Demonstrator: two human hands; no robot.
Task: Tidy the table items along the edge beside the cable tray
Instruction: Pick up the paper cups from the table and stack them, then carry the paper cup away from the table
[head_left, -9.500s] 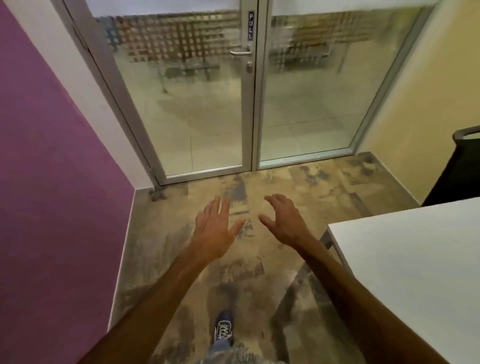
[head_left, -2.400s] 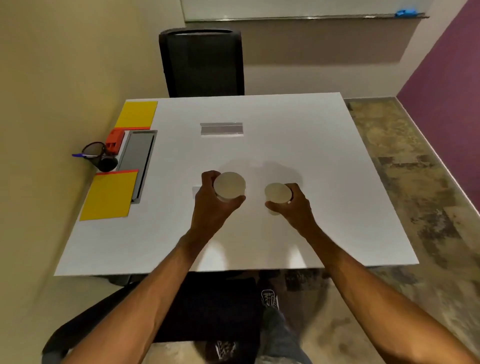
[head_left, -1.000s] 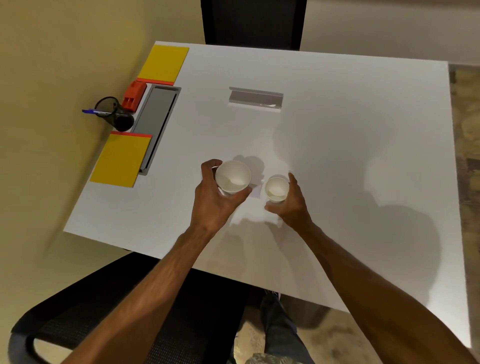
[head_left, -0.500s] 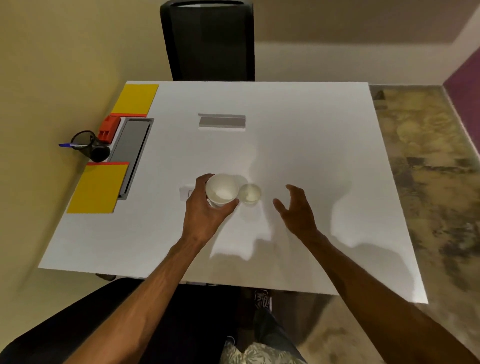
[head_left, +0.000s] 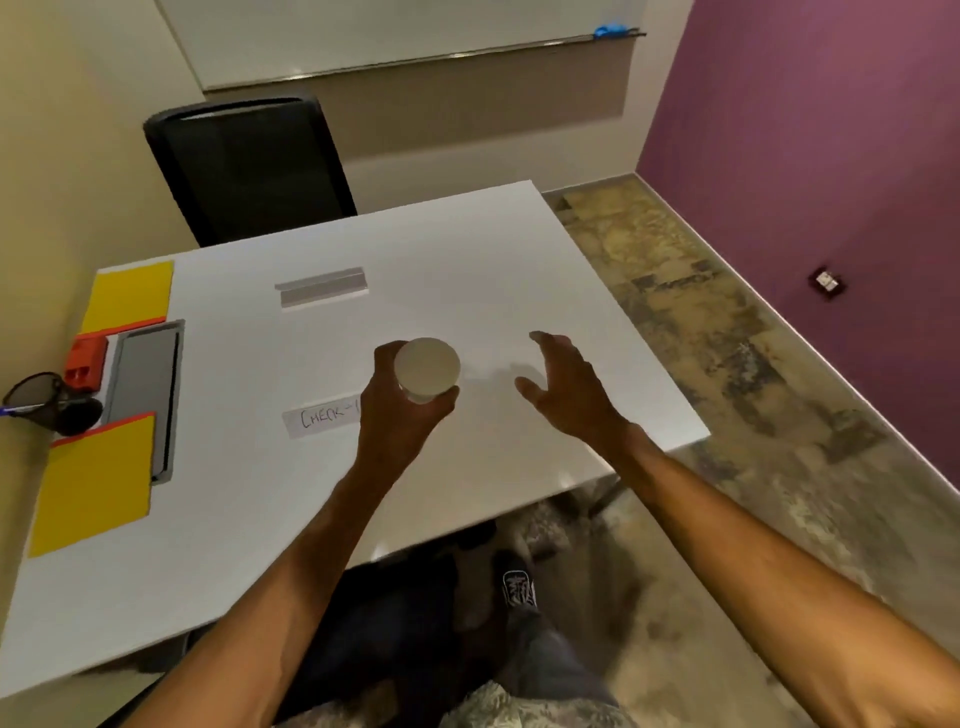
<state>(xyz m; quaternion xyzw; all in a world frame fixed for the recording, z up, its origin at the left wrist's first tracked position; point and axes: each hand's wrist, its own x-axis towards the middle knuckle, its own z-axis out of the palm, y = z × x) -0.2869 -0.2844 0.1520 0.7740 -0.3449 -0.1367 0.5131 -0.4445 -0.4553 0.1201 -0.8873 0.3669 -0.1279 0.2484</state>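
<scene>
My left hand grips a white paper cup above the middle of the white table; only one cup rim shows. My right hand hovers to its right, fingers spread, holding nothing. Along the table's left edge lies the grey cable tray. Beside it sit two yellow pads, a red block and a tipped black mesh pen holder with a blue pen. A paper label with handwriting lies left of my left hand.
A grey metal strip lies on the far half of the table. A black chair stands behind the table. A second dark chair is under the near edge by my legs. Purple wall and patterned floor lie to the right.
The small cup that stood beside the larger one is no longer seen apart; only one cup shows in my left hand. My right hand stays empty and the view has shifted.
</scene>
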